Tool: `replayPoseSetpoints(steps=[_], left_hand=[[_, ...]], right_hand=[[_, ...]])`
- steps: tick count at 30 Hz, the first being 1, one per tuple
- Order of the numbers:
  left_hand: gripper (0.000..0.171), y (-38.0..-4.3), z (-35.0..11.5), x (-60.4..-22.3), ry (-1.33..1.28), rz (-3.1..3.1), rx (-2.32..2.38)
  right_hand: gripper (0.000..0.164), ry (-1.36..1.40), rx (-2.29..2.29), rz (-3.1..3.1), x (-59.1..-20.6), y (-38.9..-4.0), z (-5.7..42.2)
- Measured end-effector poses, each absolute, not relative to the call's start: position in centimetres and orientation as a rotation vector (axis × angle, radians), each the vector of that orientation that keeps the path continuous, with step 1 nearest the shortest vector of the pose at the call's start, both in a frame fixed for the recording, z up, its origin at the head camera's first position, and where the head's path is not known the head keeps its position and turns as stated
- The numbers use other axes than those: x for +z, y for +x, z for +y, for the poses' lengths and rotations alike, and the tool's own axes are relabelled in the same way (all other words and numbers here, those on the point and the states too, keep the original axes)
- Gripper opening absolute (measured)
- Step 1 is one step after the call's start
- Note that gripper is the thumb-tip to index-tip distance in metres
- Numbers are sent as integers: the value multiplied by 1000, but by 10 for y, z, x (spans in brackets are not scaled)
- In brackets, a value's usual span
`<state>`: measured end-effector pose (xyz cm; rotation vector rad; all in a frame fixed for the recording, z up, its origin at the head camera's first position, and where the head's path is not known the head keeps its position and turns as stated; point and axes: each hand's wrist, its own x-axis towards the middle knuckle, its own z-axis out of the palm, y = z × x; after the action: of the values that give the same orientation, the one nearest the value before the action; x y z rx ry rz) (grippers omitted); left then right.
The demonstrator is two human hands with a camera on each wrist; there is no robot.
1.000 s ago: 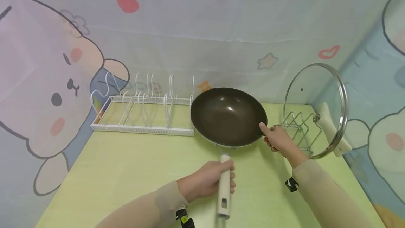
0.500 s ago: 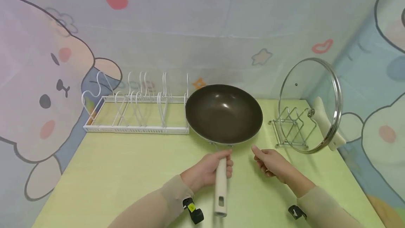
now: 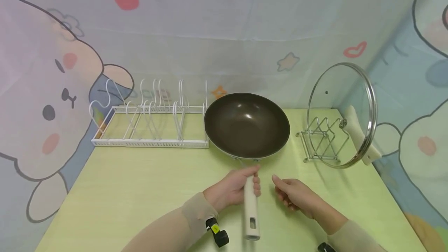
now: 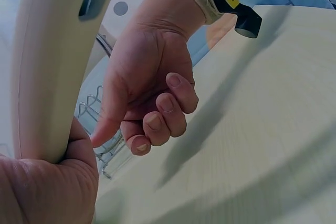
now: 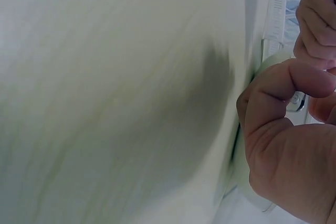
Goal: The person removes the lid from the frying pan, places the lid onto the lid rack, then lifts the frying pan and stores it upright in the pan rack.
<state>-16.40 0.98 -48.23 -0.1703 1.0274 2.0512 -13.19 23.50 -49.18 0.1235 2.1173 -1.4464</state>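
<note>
A wok-shaped frying pan (image 3: 246, 127) with a dark brown inside and a cream handle (image 3: 251, 213) is in the middle of the head view. My left hand (image 3: 232, 189) grips the handle near the bowl, thumb along its top. To the right of the handle, my right hand (image 3: 295, 197) is held over the table with nothing in it. Its fingers (image 4: 157, 121) curl loosely in the left wrist view, with the thumb apart from them. In the right wrist view, part of the left hand (image 5: 317, 24) shows beyond the right hand.
A white rack (image 3: 150, 143) with upright wire dividers lies left of the pan. On the right, a glass lid (image 3: 373, 104) with a metal rim and cream handle (image 3: 358, 133) stands upright in a small wire rack (image 3: 322, 160). A patterned cloth (image 3: 227, 22) hangs behind.
My right hand has let go of the pan's right rim and moved back toward me, beside the handle. The left hand still grips the handle. The camera view has shifted slightly.
</note>
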Motion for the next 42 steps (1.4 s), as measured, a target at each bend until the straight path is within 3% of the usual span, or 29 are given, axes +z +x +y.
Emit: replayPoseSetpoints(steps=[12,29,42], left_hand=[[23,-162,18,-484,-187,1037,2080],[23,-161,19,-484,-178,1039,2074],[23,-160,15,-482,-138,1043,2063]], right_hand=[[53,115,-1466,2042,-494,-117,230],[58,119,-1599,1876,-483,-97,228],[68,-2,-1815,1360,-479,-74,203]])
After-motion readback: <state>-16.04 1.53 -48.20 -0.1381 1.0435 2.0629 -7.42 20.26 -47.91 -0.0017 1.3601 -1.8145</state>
